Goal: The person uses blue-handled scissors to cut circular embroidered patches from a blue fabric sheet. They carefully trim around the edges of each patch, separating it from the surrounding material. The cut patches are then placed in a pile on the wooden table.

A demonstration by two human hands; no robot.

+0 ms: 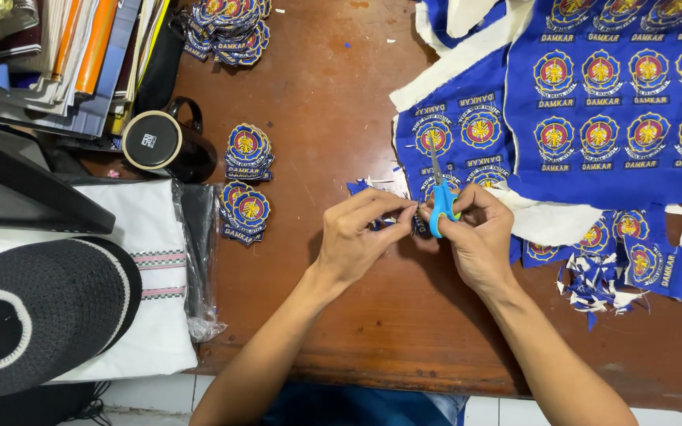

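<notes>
While the small blue patch [418,225] sits pinched between both sets of fingertips near the middle of the wooden table [341,300], it's mostly hidden, so I can't make out its edges. The left hand [353,237] grips it from the left, fingers closed on the cloth. The right hand [479,237] is clenched around the blue-handled scissors [439,193], whose blades run away from the person toward the far side, tip over the blue sheet of uncut patches [609,102]. So the patch lies right at the handle end, between the hands, about equally close to both. Scraps [593,288] litter the right side. Further left are stacks of finished patches [246,181], a black mug [163,142] and a knitted cap [33,315].
</notes>
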